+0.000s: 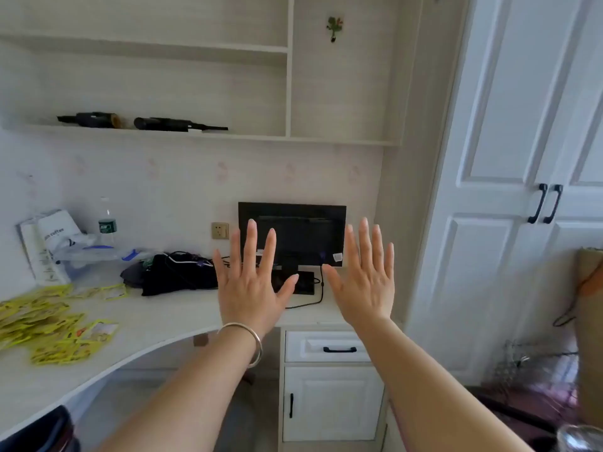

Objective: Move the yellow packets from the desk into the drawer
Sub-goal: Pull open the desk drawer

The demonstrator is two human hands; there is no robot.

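Several yellow packets (pixel 42 324) lie scattered on the left part of the pale desk (pixel 163 321). The drawer (pixel 326 347), white with a black handle, sits closed under the desk's right end. My left hand (pixel 251 282) and my right hand (pixel 365 282) are held up side by side in front of me, backs toward the camera, fingers straight and spread, holding nothing. Both hover in the air above the desk's right part, well to the right of the packets. A silver bangle circles my left wrist.
A black monitor (pixel 293 236) stands at the back of the desk behind my hands, with a cable and a dark bundle (pixel 173 272) to its left. A water bottle (pixel 107 223) and bags stand at back left. A white wardrobe (pixel 522 190) fills the right. A cupboard door (pixel 332 402) is below the drawer.
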